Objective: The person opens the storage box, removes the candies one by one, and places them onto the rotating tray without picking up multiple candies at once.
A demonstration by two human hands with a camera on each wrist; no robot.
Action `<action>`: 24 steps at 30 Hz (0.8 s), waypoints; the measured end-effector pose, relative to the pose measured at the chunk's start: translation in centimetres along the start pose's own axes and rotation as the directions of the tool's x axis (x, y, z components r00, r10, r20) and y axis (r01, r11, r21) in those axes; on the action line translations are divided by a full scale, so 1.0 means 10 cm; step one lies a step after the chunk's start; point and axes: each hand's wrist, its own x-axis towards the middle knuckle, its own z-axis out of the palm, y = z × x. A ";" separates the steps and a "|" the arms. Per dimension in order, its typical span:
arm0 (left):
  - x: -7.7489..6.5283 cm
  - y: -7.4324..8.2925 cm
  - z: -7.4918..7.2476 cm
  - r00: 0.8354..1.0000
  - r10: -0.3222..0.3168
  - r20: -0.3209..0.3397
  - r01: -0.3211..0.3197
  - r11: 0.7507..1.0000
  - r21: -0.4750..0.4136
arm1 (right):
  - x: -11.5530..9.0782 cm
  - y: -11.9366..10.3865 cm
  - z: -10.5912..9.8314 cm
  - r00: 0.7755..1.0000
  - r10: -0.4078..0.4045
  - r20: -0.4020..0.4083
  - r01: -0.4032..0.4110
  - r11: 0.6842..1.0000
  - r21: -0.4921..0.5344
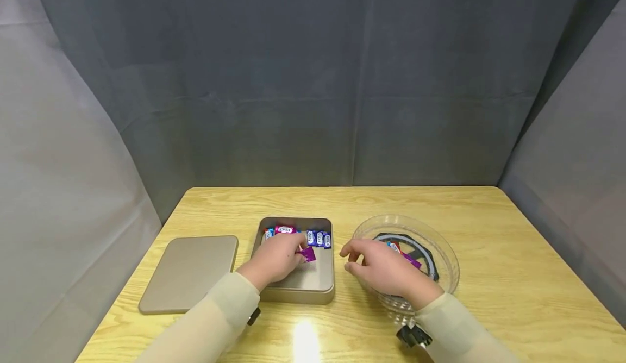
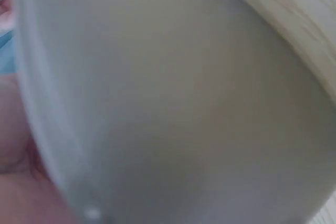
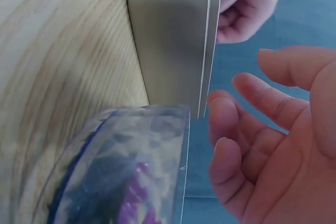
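My left hand point(image 1: 277, 257) reaches into a square metal tin point(image 1: 297, 296) and pinches a purple-wrapped candy point(image 1: 308, 254) between thumb and fingers. Along the tin's far side lie several small wrapped candies: blue ones point(image 1: 319, 238) in a row, a pink one point(image 1: 285, 230) and others partly behind the hand. My right hand point(image 1: 386, 268) hovers over the left edge of a clear plastic bowl point(image 1: 452, 246), fingers loosely bent with nothing between them in the right wrist view. A purple candy point(image 1: 412, 261) and a red-and-blue one point(image 1: 393, 246) lie inside the bowl. The tin's wall point(image 2: 184, 98) fills most of the left wrist view.
Left of the tin, a flat square metal lid point(image 1: 191, 273) lies on the wooden table point(image 1: 508, 276). Grey cloth point(image 1: 293, 80) hangs behind the table's far edge and along both sides. Tin and bowl stand close together, with a narrow strip of table between them.
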 end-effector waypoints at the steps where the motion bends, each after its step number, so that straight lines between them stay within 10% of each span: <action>1: -0.01 0.02 -0.03 1.000 0.000 -0.009 -0.001 1.000 -0.016 | -0.01 -0.01 0.00 1.000 0.005 -0.001 -0.005 1.000 0.012; 24: -0.16 0.53 -0.08 0.997 -0.028 -0.077 -0.012 0.882 -0.471 | -0.06 -0.23 0.11 0.995 -0.013 -0.100 0.034 0.976 0.217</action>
